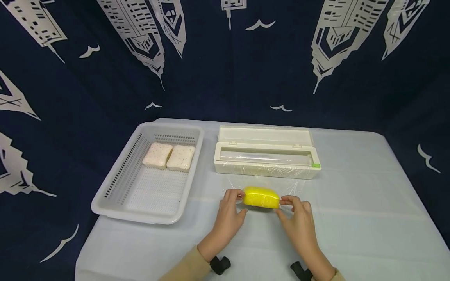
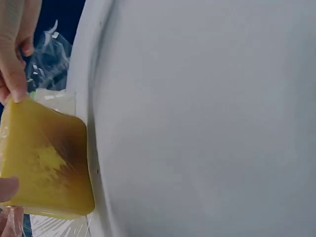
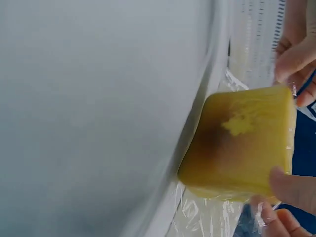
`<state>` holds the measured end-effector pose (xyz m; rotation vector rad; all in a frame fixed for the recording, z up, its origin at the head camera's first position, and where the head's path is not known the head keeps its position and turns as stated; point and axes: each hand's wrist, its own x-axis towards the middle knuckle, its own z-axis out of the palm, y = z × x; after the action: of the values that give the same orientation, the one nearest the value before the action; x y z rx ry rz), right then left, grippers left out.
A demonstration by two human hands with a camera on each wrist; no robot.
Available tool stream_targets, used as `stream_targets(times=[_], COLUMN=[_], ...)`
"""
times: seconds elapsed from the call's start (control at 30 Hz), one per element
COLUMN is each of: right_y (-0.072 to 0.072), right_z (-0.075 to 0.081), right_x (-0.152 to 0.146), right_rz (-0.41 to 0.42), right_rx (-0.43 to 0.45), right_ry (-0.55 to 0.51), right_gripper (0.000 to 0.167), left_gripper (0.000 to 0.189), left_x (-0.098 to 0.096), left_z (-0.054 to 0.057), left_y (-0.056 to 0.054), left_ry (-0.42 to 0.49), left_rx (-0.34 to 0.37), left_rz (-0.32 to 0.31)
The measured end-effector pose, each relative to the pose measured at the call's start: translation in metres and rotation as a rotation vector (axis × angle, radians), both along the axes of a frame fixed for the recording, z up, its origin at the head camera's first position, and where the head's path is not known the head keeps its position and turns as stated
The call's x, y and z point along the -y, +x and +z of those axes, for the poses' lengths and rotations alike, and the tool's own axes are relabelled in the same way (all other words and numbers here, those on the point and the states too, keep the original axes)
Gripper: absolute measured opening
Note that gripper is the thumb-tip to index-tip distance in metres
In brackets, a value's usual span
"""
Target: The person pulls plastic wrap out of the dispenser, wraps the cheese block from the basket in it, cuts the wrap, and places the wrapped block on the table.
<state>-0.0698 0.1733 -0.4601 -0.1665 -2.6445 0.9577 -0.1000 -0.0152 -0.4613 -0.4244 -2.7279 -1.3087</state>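
Observation:
A thick yellow block [image 1: 261, 197], squarish with rounded corners and wrapped at least partly in clear film, stands tilted on one edge. In the left wrist view the face of the yellow block [image 2: 47, 163] shows a brownish smudge. My left hand [image 1: 230, 212] holds its left end between thumb and fingers. At the right end my right hand [image 1: 297, 218] pinches the block with its film, the right thumb [image 3: 296, 190] lying on a corner. Loose cling film [image 3: 197, 212] spreads behind the block toward the dispenser.
Behind the block lies a long cream film dispenser [image 1: 253, 168], lid raised, a clear roll inside. To the left, a white perforated basket [image 1: 151, 199] holds a speckled pale block [image 1: 158, 155] and a second pale block [image 1: 181, 158]. A pale cloth covers the table [image 1: 365, 203].

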Motion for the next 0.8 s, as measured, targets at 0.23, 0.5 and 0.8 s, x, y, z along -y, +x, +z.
stream_targets(times=[0.23, 0.5, 0.8], right_y=[-0.027, -0.055, -0.073], right_z=[-0.001, -0.004, -0.009], right_x=[-0.012, -0.025, -0.033], right_rz=[0.08, 0.149, 0.138], right_rx=[-0.272, -0.169, -0.034], right_ry=[0.1, 0.019, -0.044], right_gripper=[0.038, 0.029, 0.021], left_gripper=[0.04, 0.034, 0.013], left_x=[-0.004, -0.002, 0.002], left_z=[0.003, -0.003, -0.011], left_y=[-0.029, -0.056, -0.072], left_ry=[-0.037, 0.011, 0.099], left_rx=[-0.172, -0.118, 0.052], left_rz=[0.064, 0.073, 0.096])
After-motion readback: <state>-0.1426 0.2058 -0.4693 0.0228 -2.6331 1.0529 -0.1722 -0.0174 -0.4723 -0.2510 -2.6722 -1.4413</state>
